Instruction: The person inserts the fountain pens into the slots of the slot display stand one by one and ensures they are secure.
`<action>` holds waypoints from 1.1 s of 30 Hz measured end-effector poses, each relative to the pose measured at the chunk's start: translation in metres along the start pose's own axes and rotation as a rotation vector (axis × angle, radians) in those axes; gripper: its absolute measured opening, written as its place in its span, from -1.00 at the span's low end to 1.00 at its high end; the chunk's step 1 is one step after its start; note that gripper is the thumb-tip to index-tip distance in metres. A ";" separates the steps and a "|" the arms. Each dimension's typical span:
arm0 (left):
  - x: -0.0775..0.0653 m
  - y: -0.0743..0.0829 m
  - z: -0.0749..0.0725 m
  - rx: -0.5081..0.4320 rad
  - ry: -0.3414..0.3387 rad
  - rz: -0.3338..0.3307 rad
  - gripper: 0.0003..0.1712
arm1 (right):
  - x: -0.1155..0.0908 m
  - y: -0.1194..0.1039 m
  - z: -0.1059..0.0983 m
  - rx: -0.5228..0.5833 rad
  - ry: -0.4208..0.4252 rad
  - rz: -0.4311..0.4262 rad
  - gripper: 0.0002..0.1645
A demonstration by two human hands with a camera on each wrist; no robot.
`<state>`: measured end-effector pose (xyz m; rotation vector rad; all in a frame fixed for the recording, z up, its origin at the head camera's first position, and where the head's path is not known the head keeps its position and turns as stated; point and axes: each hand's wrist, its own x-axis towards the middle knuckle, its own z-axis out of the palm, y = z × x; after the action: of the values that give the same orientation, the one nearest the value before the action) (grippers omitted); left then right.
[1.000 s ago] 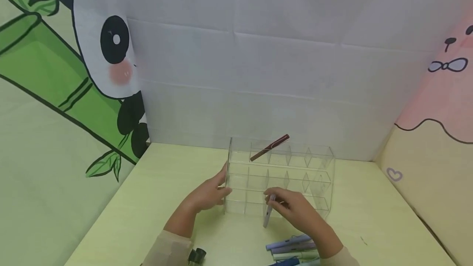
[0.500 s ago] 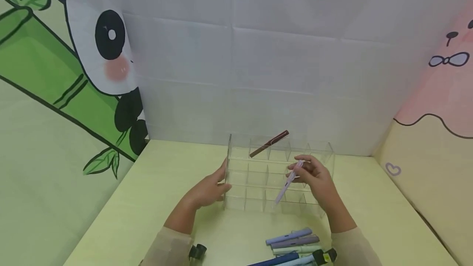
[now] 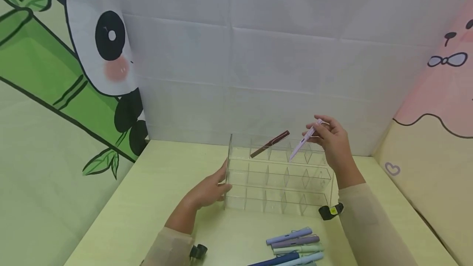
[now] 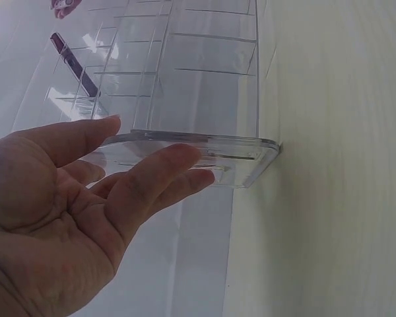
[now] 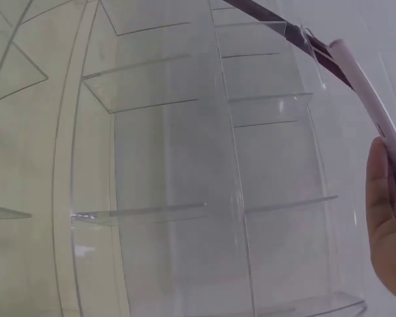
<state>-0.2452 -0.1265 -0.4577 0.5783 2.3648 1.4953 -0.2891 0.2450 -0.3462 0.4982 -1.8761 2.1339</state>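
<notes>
A clear acrylic pen rack (image 3: pixel 277 179) with three tiers of divided compartments stands on the table. My left hand (image 3: pixel 207 192) rests its fingers against the rack's left side panel (image 4: pixel 204 139). Raised over the top tier at the right, my right hand (image 3: pixel 334 145) pinches a light purple pen (image 3: pixel 305 140) between thumb and fingers. That pen slants, its lower end pointing down and left toward the top-tier compartments. A maroon pen (image 3: pixel 269 144) leans diagonally in the top tier, further left. In the right wrist view, the light purple pen (image 5: pixel 364 86) overlaps the maroon pen (image 5: pixel 270 23).
Several pens lie in front of the rack, among them a periwinkle pen (image 3: pixel 289 236), a dark purple pen (image 3: pixel 295 242), a pale green pen (image 3: pixel 295 250) and a dark blue pen (image 3: pixel 275 260). A white cloth backdrop (image 3: pixel 236 73) hangs close behind the rack.
My right hand has carried the light purple pen up and to the right, from before the lowest tier to the top tier. My left hand stays at the rack's side.
</notes>
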 end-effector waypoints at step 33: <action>-0.002 -0.001 0.000 0.026 0.014 -0.006 -0.07 | 0.012 0.017 -0.005 -0.100 -0.095 0.013 -0.61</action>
<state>-0.2437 -0.1273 -0.4584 0.5682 2.3978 1.4720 -0.3079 0.2475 -0.3570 0.5765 -2.0309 2.0452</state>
